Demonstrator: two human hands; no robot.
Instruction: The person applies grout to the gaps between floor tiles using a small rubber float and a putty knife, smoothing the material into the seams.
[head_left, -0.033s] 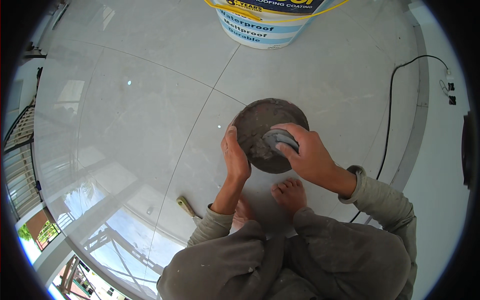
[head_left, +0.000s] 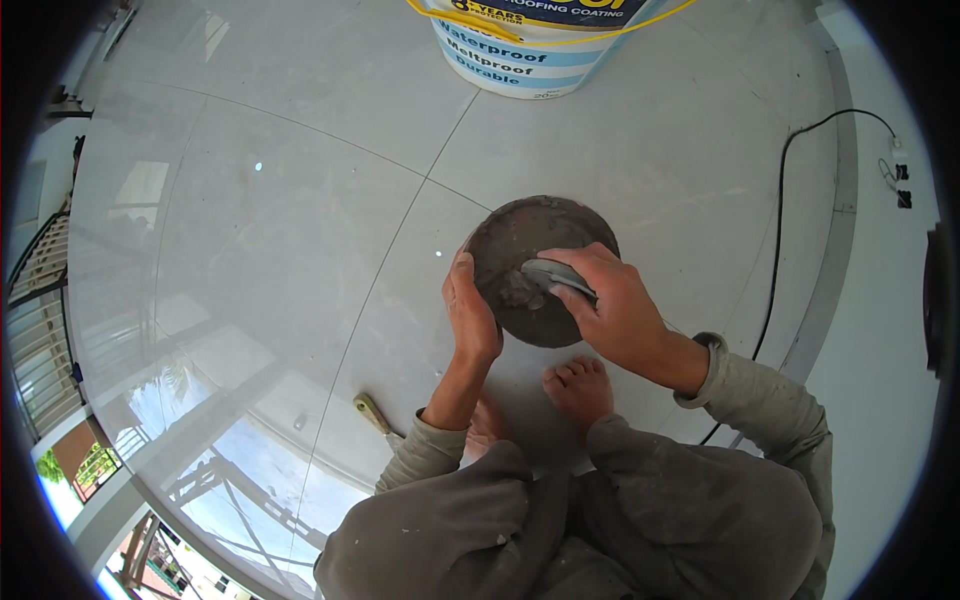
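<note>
On the tiled floor before me stands a round dark bowl (head_left: 520, 222), its inside coated with grey-brown paste. A lump of wet paste (head_left: 508, 288) lies in its left part. My left hand (head_left: 472, 315) is closed against the bowl's left side, with fingertips up by the rim. Over the bowl's right side, my right hand (head_left: 622, 312) pinches a thin grey rounded scraper (head_left: 553, 271) between thumb and fingers. The scraper is tilted, its far edge at the paste; part of it is hidden in the hand.
A white-and-blue bucket (head_left: 520, 72) with a yellow handle stands beyond the bowl. Left of my feet lies a tool with a yellowish-green handle (head_left: 368, 408), its other end partly under my sleeve. A black cable (head_left: 777, 250) runs along the right wall.
My right hand has turned the scraper slightly, so it shows more edge-on. My left hand and the bowl have stayed nearly in place.
</note>
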